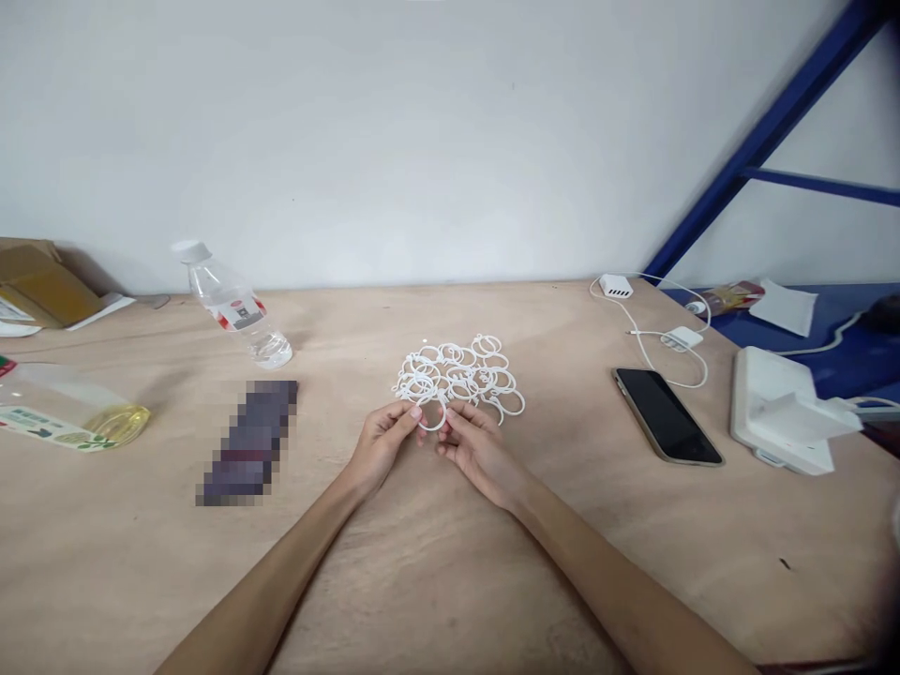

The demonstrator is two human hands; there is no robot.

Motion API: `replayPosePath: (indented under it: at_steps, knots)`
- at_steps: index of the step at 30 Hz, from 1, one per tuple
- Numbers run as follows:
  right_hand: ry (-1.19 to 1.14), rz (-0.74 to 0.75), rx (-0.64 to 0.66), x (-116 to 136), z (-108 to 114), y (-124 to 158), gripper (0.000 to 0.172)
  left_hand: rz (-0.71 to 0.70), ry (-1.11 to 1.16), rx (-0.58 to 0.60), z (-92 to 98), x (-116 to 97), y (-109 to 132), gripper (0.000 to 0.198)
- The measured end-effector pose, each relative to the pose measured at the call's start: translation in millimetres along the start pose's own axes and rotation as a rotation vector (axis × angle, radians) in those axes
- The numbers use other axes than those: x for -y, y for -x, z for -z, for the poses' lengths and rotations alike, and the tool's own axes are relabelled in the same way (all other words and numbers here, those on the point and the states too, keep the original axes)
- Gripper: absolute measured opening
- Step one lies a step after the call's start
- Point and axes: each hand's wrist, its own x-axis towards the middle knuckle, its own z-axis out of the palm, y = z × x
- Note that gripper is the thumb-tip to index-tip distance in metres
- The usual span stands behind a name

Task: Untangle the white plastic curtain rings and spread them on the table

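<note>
A white ring (432,429) sits between left fingers (409,418) and right fingers (458,422).

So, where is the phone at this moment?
The phone lies at right in the head view, between the right hand and the white device.

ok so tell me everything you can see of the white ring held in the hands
The white ring is thin and round, and looks like plastic. Its open circle faces the camera. The left hand and right hand hold it at its two sides, hiding parts of the rim. It is at the near edge of a pile of similar rings over the wooden table; whether it touches either is unclear.
</note>
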Motion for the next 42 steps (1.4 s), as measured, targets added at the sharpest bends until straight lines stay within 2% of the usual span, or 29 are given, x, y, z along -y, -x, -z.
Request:
replayPosePath:
  at_steps: [5, 10, 15, 20, 25, 30, 33, 42]
  knots:
    - [0.071, 0.070, 0.012, -3.3, -4.8, 3.0, 0.038, 0.022, 0.109, 0.027, 3.1, -3.5, -2.3, 0.038]
    - [0.088, 0.093, 0.012, -4.7, -5.6, 2.2, 0.030, 0.056, 0.119, 0.026, 7.2, -2.7, -1.3, 0.028]
    - [0.062, 0.085, 0.016, -4.0, -4.2, 0.8, 0.030, -0.015, 0.035, 0.087, 7.5, 1.4, 2.0, 0.015]
    - [0.029, 0.085, -0.009, -5.1, -5.6, 0.6, 0.029, -0.099, -0.033, 0.143, 1.4, -1.3, 4.8, 0.014]
    - [-0.033, 0.055, -0.024, -1.4, -5.5, -0.2, 0.025, -0.054, 0.034, 0.066, -2.6, -1.4, 6.1, 0.024]
    - [-0.119, -0.001, -0.028, 4.9, -2.7, -1.9, 0.021, -0.049, -0.138, -0.082, -6.5, -3.4, 4.8, 0.035]
    - [-0.133, -0.027, -0.021, 6.3, -1.8, -2.5, 0.020, -0.007, -0.179, -0.087, -6.4, -5.0, 3.7, 0.038]
    - [-0.090, -0.045, -0.010, 7.1, -0.8, -3.0, 0.020, 0.059, -0.047, -0.066, 4.9, 3.4, 4.0, 0.039]
